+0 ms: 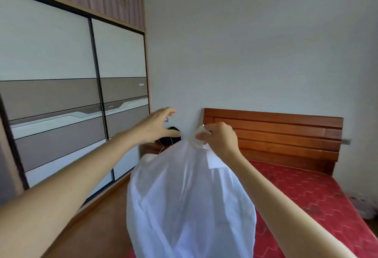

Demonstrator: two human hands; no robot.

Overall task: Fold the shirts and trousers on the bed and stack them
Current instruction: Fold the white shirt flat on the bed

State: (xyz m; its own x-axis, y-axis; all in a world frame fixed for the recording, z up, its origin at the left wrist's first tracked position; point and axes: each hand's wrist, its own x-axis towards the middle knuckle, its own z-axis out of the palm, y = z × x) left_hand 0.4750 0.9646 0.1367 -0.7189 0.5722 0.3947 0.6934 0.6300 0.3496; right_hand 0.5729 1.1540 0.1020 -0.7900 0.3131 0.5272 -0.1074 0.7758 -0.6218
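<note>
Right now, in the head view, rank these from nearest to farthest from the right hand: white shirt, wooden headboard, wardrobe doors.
1. White shirt: gripped by the right hand, hanging below it.
2. Wooden headboard: just behind and to the right, at the wall.
3. Wardrobe doors: far left, past the open left hand.

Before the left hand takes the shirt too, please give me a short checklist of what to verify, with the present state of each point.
1. Right hand grips shirt: ok.
2. Left hand open, holds nothing: ok.
3. Shirt hangs freely, off the bed: ok.
4. Second shoulder or collar point visible for the left hand: cannot tell.
5. Bare mattress beside the shirt for laying it flat: ok.
6. Other garments and the stack in view: not ok.
</note>
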